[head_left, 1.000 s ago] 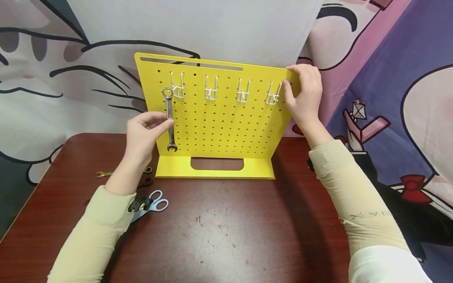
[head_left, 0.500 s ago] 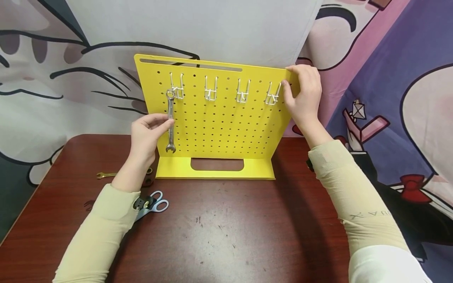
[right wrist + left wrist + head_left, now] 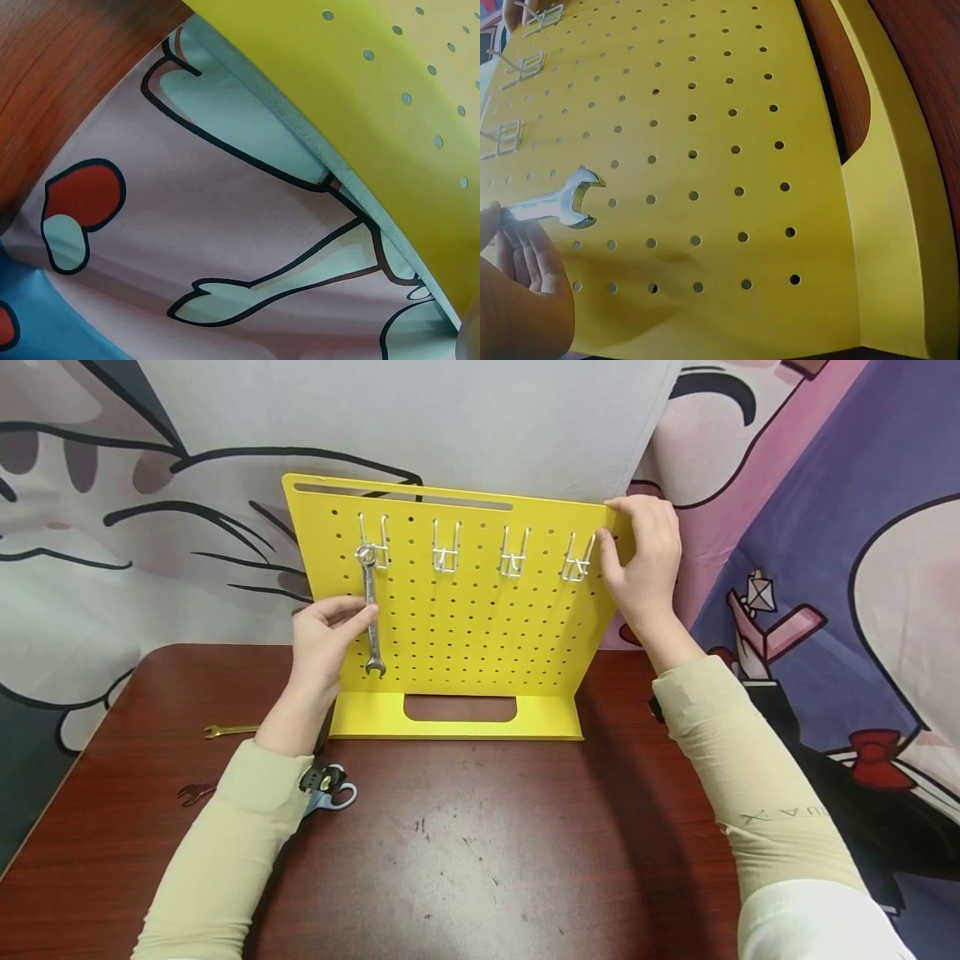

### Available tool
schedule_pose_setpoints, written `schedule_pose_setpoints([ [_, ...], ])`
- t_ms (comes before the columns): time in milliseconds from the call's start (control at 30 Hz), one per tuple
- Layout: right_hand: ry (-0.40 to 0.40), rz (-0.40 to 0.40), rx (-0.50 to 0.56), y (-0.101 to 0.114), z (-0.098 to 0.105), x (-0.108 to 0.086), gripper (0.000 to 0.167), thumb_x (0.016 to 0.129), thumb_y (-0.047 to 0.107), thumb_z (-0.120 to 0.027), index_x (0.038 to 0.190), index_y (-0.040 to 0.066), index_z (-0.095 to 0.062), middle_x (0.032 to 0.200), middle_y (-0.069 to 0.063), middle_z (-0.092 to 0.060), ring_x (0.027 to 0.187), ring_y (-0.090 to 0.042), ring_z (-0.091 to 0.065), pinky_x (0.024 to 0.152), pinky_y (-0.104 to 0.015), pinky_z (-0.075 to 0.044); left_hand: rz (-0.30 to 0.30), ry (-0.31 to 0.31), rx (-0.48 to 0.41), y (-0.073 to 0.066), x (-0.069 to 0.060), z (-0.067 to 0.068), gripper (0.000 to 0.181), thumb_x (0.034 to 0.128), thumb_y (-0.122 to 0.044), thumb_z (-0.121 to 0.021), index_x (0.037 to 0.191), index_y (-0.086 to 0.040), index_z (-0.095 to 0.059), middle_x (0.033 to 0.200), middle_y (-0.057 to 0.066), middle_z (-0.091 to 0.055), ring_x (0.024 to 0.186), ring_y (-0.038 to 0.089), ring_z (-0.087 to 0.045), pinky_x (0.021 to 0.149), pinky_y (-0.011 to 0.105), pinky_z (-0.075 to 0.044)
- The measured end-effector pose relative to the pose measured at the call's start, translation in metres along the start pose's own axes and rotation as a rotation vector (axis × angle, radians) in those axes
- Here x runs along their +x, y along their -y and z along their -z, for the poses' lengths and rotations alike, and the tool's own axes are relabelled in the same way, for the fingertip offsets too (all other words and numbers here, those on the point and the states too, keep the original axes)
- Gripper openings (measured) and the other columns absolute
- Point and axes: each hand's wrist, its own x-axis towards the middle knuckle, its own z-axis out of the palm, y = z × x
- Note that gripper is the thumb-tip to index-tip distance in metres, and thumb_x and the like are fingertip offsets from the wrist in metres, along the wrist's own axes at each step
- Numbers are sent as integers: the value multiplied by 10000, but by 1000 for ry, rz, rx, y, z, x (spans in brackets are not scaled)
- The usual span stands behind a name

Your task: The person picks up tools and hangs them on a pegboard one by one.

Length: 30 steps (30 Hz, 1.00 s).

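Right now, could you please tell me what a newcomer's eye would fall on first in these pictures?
Most likely the bright yellow pegboard standing toward the back of the red-brown table, with four white hooks in a row near its top. Next, probably, the silver wrench pinched in the left hand, its ring end up at the leftmost hook, while the right hand holds the board's upper right corner.

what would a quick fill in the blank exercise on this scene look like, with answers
The left hand pinches a wrench, its ring end pointing ____.
The right hand holds the edge of a ____ pegboard.
The pegboard bears ____ white wire hooks.
On the table, the scissors have ____ handles.

Missing words: up; yellow; four; blue
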Motion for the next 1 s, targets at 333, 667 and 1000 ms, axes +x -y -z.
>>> schedule_pose_setpoints([
  [333, 6, -8, 6, 1, 0, 0, 301, 990, 161, -664, 1202, -49, -700, 1184, -239, -707, 1157, -411, -597, 1127, -428, -417, 4, -25, -2, 6, 7, -8, 254, 929, -12, -787, 840, -248, -760, 824, -150, -754, 819, 26, -696, 800, 133, -578],
  [667, -2, -6, 8, 0, 1, 0, 303, 990, 168, -664, 1202, -44, -705, 1182, -236, -710, 1165, -409, -600, 1134, -425, -415, 6, -79, -22, 12, 11, -12, 239, 925, -14, -798, 845, -239, -778, 841, -140, -750, 824, 34, -694, 802, 138, -579],
  [1000, 2, -10, 6, 0, 0, -2, 293, 992, 161, -671, 1203, -40, -707, 1188, -229, -713, 1175, -398, -600, 1166, -415, -399, -35, -87, -64, 12, 11, -8, 307, 905, 71, -785, 841, -229, -794, 821, -138, -775, 804, 23, -727, 813, 135, -598],
])
